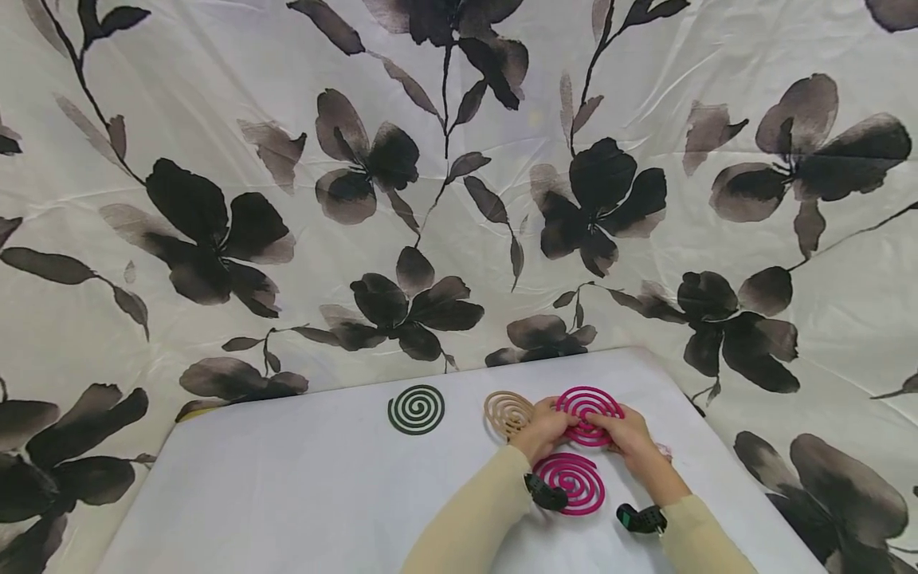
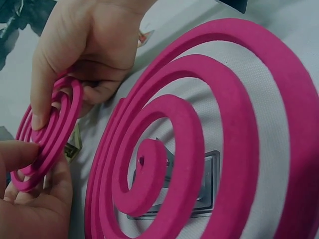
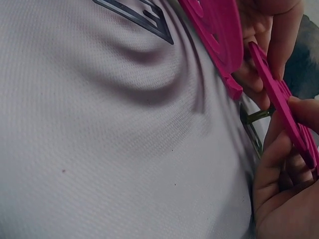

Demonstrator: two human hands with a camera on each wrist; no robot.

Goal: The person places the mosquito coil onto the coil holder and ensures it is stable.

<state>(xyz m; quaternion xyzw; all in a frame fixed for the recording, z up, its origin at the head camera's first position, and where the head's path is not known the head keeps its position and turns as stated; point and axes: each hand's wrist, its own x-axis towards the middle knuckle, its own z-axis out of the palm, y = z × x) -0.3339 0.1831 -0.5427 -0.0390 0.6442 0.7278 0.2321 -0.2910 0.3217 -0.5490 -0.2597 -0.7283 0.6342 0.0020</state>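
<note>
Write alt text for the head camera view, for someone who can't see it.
Both hands, left hand and right hand, grip a pink spiral coil above a white table. A second pink coil, a tan coil and a dark green coil lie nearby, before a floral cloth.

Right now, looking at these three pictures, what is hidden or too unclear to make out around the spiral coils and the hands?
- Head view: the far pink coil is partly covered by the left hand and right hand.
- Head view: the beige coil is partly hidden behind the left hand.
- Left wrist view: the near pink coil is cut off by the frame edges; the metal piece under it is mostly hidden.
- Right wrist view: both pink coils show only edge-on.
</note>
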